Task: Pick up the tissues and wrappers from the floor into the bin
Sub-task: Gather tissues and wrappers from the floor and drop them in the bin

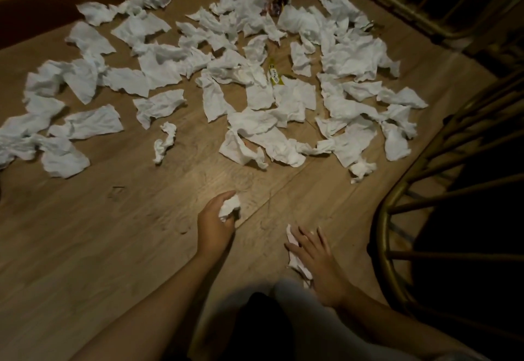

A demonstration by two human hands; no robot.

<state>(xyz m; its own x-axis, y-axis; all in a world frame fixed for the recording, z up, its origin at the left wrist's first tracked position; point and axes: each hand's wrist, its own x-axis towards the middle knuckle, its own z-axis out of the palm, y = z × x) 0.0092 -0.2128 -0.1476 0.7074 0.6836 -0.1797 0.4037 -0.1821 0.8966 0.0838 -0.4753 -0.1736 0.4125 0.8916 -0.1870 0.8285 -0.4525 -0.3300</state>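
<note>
Left hand (217, 220) clenches a balled tissue (229, 207); right hand (316, 258), fingers spread, presses a flat tissue (292, 240) on floor (113, 247).

The left hand (215, 219) grips a crumpled tissue (229, 208) (white); the right hand (314, 258) presses another tissue (295, 261) on the floor (113, 233).

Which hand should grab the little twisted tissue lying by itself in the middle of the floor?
Probably the left hand. It is nearer the twisted tissue, though it already grips a crumpled tissue. The right hand lies farther off, fingers spread on a flat tissue.
</note>
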